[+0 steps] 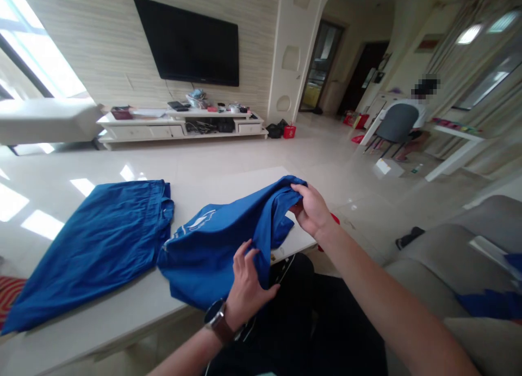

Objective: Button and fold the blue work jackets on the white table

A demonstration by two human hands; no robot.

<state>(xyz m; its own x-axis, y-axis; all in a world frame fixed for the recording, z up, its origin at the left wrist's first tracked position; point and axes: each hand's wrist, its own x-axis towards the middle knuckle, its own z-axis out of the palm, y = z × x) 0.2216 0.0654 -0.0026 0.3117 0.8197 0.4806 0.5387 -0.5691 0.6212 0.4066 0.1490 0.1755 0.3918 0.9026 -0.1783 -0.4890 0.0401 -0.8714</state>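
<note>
A blue garment with a white printed logo lies across the white table, its right part lifted and bunched. Whether it is a shirt or shorts I cannot tell. My right hand pinches its raised right end between thumb and fingers. Over the near edge of the cloth, my left hand is open, fingers spread and the fingertips at the fabric. A watch is on that wrist. To the left, a pair of blue pants or shorts with a gathered waistband lies flat, its waistband beside the first garment.
The white table stands before my knees. A grey sofa with blue cloth is at the right. Across the floor are a cluttered TV cabinet and a wall television. A person sits on a grey chair far right.
</note>
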